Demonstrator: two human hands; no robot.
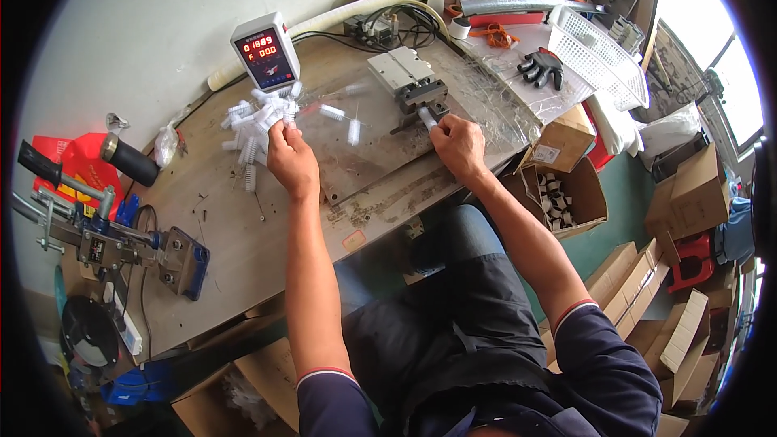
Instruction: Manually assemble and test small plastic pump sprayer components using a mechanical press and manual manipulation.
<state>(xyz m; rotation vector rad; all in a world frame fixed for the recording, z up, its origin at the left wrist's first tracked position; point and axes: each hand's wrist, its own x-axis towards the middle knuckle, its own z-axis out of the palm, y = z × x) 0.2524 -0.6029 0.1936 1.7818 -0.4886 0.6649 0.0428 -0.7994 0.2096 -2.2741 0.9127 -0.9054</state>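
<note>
My left hand (293, 163) is closed at the near edge of a heap of small white brushes (247, 131), its fingertips pinching one of them. The heap's pieces are cylindrical, with ridged bristles, and some show thin wire ends. My right hand (460, 147) is closed around a white piece (426, 118), apparently another such brush, most of it hidden by the fingers. Its far end meets the dark jaws of a grey metal clamping device (409, 81). Two loose brushes, one a white brush (354, 132), lie between my hands.
A counter with a red display (265, 53) stands behind the heap. At the left is a lever press (137, 247) beside a black cylinder (129, 159). A black glove (541, 70) and a white basket (595, 57) lie far right. An open carton (595, 198) sits below the table's right edge.
</note>
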